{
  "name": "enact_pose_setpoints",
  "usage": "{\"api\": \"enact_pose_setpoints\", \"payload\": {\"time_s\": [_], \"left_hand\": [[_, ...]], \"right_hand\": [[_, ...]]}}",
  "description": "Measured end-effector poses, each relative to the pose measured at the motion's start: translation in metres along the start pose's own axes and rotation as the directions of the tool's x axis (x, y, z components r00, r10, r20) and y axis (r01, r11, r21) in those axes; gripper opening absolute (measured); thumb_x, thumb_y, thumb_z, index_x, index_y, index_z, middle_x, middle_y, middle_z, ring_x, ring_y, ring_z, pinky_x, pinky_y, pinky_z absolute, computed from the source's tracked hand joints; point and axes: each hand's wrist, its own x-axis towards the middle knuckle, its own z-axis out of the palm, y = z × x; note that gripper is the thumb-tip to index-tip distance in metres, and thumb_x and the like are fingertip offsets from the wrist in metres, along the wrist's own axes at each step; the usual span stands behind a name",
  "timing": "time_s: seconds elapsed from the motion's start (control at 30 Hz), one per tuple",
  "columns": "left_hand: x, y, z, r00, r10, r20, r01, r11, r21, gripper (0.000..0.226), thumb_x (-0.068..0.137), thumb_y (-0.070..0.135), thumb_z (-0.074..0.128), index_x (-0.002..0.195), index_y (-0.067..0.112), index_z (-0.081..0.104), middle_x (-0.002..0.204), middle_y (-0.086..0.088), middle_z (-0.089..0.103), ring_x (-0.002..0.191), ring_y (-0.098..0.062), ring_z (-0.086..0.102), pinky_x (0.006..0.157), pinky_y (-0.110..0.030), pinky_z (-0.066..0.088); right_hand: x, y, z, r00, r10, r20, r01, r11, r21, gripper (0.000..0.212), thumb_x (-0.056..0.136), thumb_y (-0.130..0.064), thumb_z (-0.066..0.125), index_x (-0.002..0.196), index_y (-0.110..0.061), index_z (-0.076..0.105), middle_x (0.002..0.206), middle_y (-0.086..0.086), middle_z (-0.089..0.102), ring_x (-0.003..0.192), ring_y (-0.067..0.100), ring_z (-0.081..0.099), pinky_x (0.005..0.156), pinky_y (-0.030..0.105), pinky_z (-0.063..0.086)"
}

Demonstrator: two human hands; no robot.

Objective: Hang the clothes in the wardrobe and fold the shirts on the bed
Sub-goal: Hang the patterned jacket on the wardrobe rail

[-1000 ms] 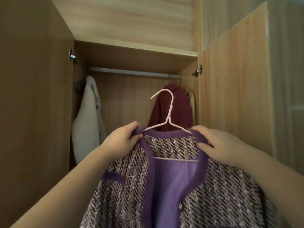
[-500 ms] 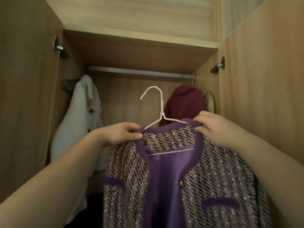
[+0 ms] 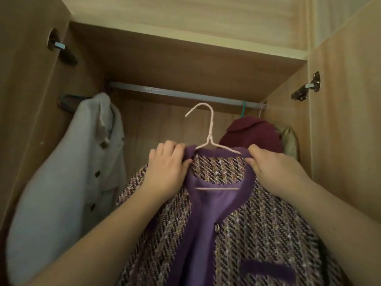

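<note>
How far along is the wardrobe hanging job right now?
Done: a white coat at the left and a maroon garment at the right already hang inside. In hand: both hands, left and right, grip the purple tweed jacket by its shoulders, on a pale hanger whose hook sits below the rail, not on it. Left: hooking it on. No bed or shirts in view.

**Cloth, wood grain and metal**

The jacket (image 3: 257, 230) is coarse woven tweed, nubby and matt, edged in smoother purple trim, with a faintly shiny purple lining. Its hanger (image 3: 209, 131) looks like thin coated wire, pale and matt. The wardrobe (image 3: 185, 65) panels are wood-grain laminate — smooth, low sheen. The rail (image 3: 175, 92) is pale metal, slightly glossy. The white coat (image 3: 61, 182) looks soft and felted — the maroon garment (image 3: 253, 135) likewise matt cloth
</note>
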Motion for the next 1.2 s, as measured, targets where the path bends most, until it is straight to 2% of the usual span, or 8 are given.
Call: {"api": "enact_pose_setpoints", "payload": {"time_s": [0.1, 0.2, 0.3, 0.4, 0.7, 0.97, 1.13, 1.2], "left_hand": [[0.002, -0.021, 0.026, 1.000, -0.002, -0.013, 0.002, 1.000, 0.031, 0.046, 0.094, 0.046, 0.040, 0.127, 0.017, 0.052, 0.115, -0.008, 0.053, 0.102, -0.030, 0.049, 0.082, -0.043, 0.039], [0.006, -0.025, 0.057, 0.998, -0.031, 0.047, 0.031, 0.999, 0.008, 0.057, 0.096, 0.049, 0.034, 0.143, 0.019, 0.039, 0.135, -0.008, 0.047, 0.123, -0.030, 0.043, 0.096, -0.048, 0.038], [0.011, -0.024, 0.092, 0.982, -0.055, 0.180, 0.067, 0.996, -0.062, 0.073, 0.098, 0.059, 0.019, 0.158, 0.021, 0.006, 0.164, -0.005, 0.017, 0.151, -0.025, 0.013, 0.117, -0.057, 0.020], [0.027, -0.026, 0.129, 0.976, -0.036, 0.216, 0.075, 0.981, -0.178, 0.076, 0.095, 0.066, 0.010, 0.155, 0.028, -0.020, 0.167, 0.004, -0.010, 0.152, -0.016, -0.014, 0.121, -0.055, -0.004], [0.114, -0.020, 0.216, 0.990, 0.084, 0.115, -0.025, 0.900, -0.436, 0.068, 0.092, 0.064, 0.012, 0.152, 0.046, -0.015, 0.167, 0.010, -0.008, 0.153, -0.016, -0.008, 0.120, -0.058, 0.002], [0.186, 0.004, 0.304, 0.960, 0.208, 0.187, -0.058, 0.802, -0.594, 0.063, 0.098, 0.060, 0.021, 0.154, 0.045, -0.003, 0.168, 0.006, -0.004, 0.153, -0.022, 0.000, 0.119, -0.059, 0.012], [0.215, 0.007, 0.336, 0.952, 0.215, 0.218, -0.023, 0.760, -0.649, 0.062, 0.101, 0.056, 0.027, 0.156, 0.042, 0.004, 0.168, 0.003, -0.005, 0.153, -0.025, -0.001, 0.120, -0.056, 0.014], [0.222, 0.009, 0.342, 0.948, 0.213, 0.237, -0.001, 0.745, -0.667, 0.061, 0.102, 0.054, 0.028, 0.157, 0.041, 0.005, 0.168, 0.002, -0.007, 0.153, -0.025, -0.003, 0.120, -0.056, 0.013]], "right_hand": [[0.017, 0.011, 0.009, 0.999, 0.039, -0.011, -0.039, 0.999, -0.028, 0.023, 0.101, -0.044, 0.035, 0.085, -0.033, 0.022, 0.073, -0.009, 0.045, 0.077, 0.035, 0.064, 0.056, 0.042, 0.044], [0.039, 0.014, 0.020, 0.996, 0.085, -0.004, -0.085, 0.991, -0.100, 0.026, 0.102, -0.044, 0.035, 0.084, -0.030, 0.023, 0.072, -0.009, 0.043, 0.077, 0.034, 0.063, 0.056, 0.041, 0.042], [0.060, 0.018, 0.029, 0.991, 0.127, -0.028, -0.130, 0.978, -0.163, 0.021, 0.103, -0.043, 0.033, 0.087, -0.030, 0.027, 0.082, -0.004, 0.054, 0.080, 0.034, 0.064, 0.057, 0.040, 0.040], [0.082, 0.023, 0.039, 0.988, 0.149, -0.040, -0.154, 0.972, -0.177, 0.020, 0.103, -0.043, 0.032, 0.088, -0.031, 0.028, 0.086, -0.003, 0.059, 0.079, 0.032, 0.063, 0.057, 0.040, 0.042], [0.130, 0.057, 0.058, 0.964, 0.235, -0.123, -0.263, 0.899, -0.349, 0.016, 0.100, -0.049, 0.031, 0.091, -0.039, 0.023, 0.073, -0.011, 0.042, 0.069, 0.028, 0.060, 0.050, 0.033, 0.029], [0.185, 0.090, 0.079, 0.927, 0.361, -0.105, -0.366, 0.803, -0.471, 0.013, 0.101, -0.042, 0.034, 0.093, -0.035, 0.027, 0.085, 0.003, 0.061, 0.076, 0.033, 0.062, 0.057, 0.037, 0.040], [0.220, 0.104, 0.090, 0.911, 0.402, -0.092, -0.392, 0.773, -0.498, 0.017, 0.101, -0.040, 0.035, 0.089, -0.039, 0.024, 0.080, 0.001, 0.054, 0.065, 0.029, 0.048, 0.057, 0.037, 0.038], [0.231, 0.109, 0.091, 0.909, 0.410, -0.069, -0.388, 0.776, -0.498, 0.014, 0.101, -0.039, 0.036, 0.090, -0.038, 0.028, 0.087, 0.004, 0.060, 0.070, 0.030, 0.053, 0.060, 0.037, 0.040]]}}
